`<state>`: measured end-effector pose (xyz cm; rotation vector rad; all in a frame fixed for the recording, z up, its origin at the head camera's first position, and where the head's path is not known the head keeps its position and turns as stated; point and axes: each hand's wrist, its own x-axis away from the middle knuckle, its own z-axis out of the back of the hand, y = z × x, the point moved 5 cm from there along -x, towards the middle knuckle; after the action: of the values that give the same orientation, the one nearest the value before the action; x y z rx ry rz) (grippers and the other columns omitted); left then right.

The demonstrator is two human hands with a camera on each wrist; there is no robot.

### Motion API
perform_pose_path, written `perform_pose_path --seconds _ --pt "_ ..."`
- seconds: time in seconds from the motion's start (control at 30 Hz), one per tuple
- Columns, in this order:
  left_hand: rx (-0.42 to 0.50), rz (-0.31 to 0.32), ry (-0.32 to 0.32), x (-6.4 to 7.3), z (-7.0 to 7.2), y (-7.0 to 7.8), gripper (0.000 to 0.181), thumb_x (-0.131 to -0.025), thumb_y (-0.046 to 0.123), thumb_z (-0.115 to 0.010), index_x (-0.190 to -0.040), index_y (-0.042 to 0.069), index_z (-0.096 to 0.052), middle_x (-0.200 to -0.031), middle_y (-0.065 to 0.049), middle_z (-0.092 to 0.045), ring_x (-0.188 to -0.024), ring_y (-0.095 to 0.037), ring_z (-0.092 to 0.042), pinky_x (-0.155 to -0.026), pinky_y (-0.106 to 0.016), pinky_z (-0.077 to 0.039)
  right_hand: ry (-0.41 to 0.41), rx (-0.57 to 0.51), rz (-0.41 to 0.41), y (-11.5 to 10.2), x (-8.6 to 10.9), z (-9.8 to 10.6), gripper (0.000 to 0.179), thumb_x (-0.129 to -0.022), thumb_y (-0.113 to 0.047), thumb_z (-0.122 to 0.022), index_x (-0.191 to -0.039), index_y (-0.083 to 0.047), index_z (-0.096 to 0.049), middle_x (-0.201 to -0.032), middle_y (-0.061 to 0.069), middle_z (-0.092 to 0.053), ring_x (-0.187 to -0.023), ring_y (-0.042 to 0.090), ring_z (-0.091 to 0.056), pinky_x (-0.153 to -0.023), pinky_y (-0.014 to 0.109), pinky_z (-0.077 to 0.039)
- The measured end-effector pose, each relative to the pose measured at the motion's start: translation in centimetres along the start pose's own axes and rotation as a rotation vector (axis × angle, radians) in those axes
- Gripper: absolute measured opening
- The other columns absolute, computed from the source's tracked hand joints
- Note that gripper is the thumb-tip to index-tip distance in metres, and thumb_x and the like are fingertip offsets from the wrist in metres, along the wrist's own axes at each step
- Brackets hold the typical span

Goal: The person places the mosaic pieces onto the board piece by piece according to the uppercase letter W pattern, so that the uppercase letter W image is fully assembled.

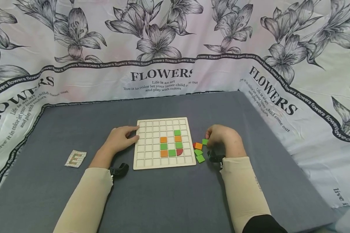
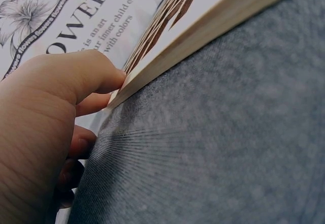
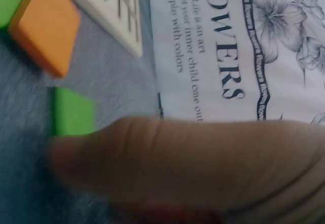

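Observation:
A pale wooden grid board [image 1: 147,142] lies on the grey cloth. Orange, green and red tiles sit in some of its squares, including a red rounded tile [image 1: 179,152]. My left hand [image 1: 119,139] touches the board's left edge with thumb and forefinger, which the left wrist view shows against the wooden rim [image 2: 167,66]. Beside the loose tiles, my right hand [image 1: 224,137] has its fingertips at a green tile [image 1: 205,141]. In the right wrist view the blurred thumb overlaps that green tile [image 3: 75,111]; whether it is pinched is hidden.
Right of the board lie an orange tile [image 1: 198,146], more green tiles [image 1: 200,158] and a partly covered red tile. A small card [image 1: 75,158] marked with an E shape lies at left. Flower-printed fabric [image 1: 163,77] borders the grey surface.

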<state>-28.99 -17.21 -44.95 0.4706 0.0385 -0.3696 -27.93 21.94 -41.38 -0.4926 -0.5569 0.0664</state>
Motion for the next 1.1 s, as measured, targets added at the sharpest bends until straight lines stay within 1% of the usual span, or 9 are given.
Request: perform_pose_path --seconds 0.13,0.33,0.47,0.6,0.67,0.73,0.9,1.0,1.1 --pt "-0.004 0.004 -0.002 -0.1 -0.2 0.1 0.053 -0.097 0.036 -0.066 -0.145 0.014 -0.062 -0.069 -0.001 -0.044 -0.066 -0.019 -0.041 -0.079 -0.043 -0.03 0.102 0.002 0.023 0.5 -0.6 0.6 0.015 -0.082 -0.004 -0.068 -0.097 -0.008 -0.065 -0.089 0.008 -0.055 -0.077 0.025 -0.05 -0.064 0.036 -0.039" --pt "0.002 0.012 -0.004 -0.1 -0.2 -0.1 0.052 -0.098 0.035 -0.066 -0.145 0.015 -0.062 -0.066 -0.001 -0.042 -0.062 -0.018 -0.038 -0.075 -0.04 -0.029 0.184 -0.015 0.1 -0.1 -0.2 1.9 0.026 -0.084 -0.008 -0.068 -0.11 -0.005 -0.066 -0.095 0.01 -0.058 -0.079 0.024 -0.051 -0.069 0.039 -0.042" --pt "0.008 0.008 -0.001 -0.2 -0.2 -0.1 0.052 -0.098 0.036 -0.066 -0.145 0.015 -0.062 -0.065 -0.001 -0.042 -0.062 -0.018 -0.037 -0.074 -0.04 -0.029 0.223 -0.03 0.197 -1.9 1.3 3.0 0.033 -0.085 -0.01 -0.067 -0.118 -0.004 -0.065 -0.087 0.006 -0.055 -0.077 0.022 -0.049 -0.073 0.04 -0.042" --pt "0.009 0.01 0.002 -0.2 -0.2 0.0 0.052 -0.098 0.036 -0.066 -0.145 0.015 -0.063 -0.066 -0.001 -0.042 -0.062 -0.018 -0.038 -0.075 -0.04 -0.029 0.237 -0.019 0.291 -5.4 2.7 2.8 0.031 -0.086 -0.012 -0.069 -0.116 -0.005 -0.067 -0.073 0.002 -0.047 -0.071 0.02 -0.046 -0.072 0.039 -0.04" --pt "0.007 0.014 0.006 -0.2 -0.2 0.0 0.052 -0.097 0.036 -0.066 -0.144 0.015 -0.063 -0.066 -0.001 -0.043 -0.063 -0.018 -0.038 -0.074 -0.039 -0.029 0.237 0.018 0.332 -7.4 3.2 2.1 0.03 -0.087 -0.016 -0.072 -0.115 -0.008 -0.068 -0.074 0.003 -0.047 -0.071 0.02 -0.046 -0.071 0.039 -0.04" --pt "0.006 0.017 0.009 -0.2 -0.2 0.0 0.052 -0.097 0.037 -0.066 -0.144 0.015 -0.063 -0.067 -0.001 -0.043 -0.063 -0.018 -0.039 -0.072 -0.039 -0.03 0.242 0.08 0.375 -9.6 3.5 1.1 0.03 -0.087 -0.02 -0.074 -0.115 -0.011 -0.07 -0.081 0.002 -0.054 -0.076 0.018 -0.05 -0.071 0.037 -0.041" --pt "0.003 0.029 0.007 -0.2 -0.1 -0.1 0.052 -0.097 0.037 -0.066 -0.144 0.015 -0.063 -0.069 -0.002 -0.043 -0.065 -0.019 -0.04 -0.071 -0.038 -0.03 0.243 0.233 0.454 -14.4 3.5 -3.1 0.031 -0.083 -0.024 -0.074 -0.114 -0.017 -0.073 -0.089 0.0 -0.066 -0.081 0.015 -0.058 -0.068 0.035 -0.046" --pt "0.003 0.034 0.002 -0.2 -0.1 -0.1 0.052 -0.097 0.037 -0.066 -0.144 0.015 -0.063 -0.07 -0.002 -0.043 -0.066 -0.019 -0.04 -0.072 -0.039 -0.03 0.216 0.308 0.472 -15.9 2.8 -5.9 0.028 -0.082 -0.025 -0.075 -0.11 -0.018 -0.075 -0.087 -0.004 -0.068 -0.074 0.012 -0.058 -0.062 0.033 -0.047" --pt "0.004 0.033 -0.001 -0.3 -0.1 -0.1 0.052 -0.097 0.037 -0.066 -0.144 0.015 -0.063 -0.069 -0.002 -0.043 -0.066 -0.019 -0.04 -0.072 -0.039 -0.029 0.192 0.375 0.474 -16.4 1.9 -8.1 0.024 -0.081 -0.023 -0.076 -0.105 -0.017 -0.077 -0.087 -0.007 -0.069 -0.068 0.01 -0.056 -0.057 0.032 -0.046"
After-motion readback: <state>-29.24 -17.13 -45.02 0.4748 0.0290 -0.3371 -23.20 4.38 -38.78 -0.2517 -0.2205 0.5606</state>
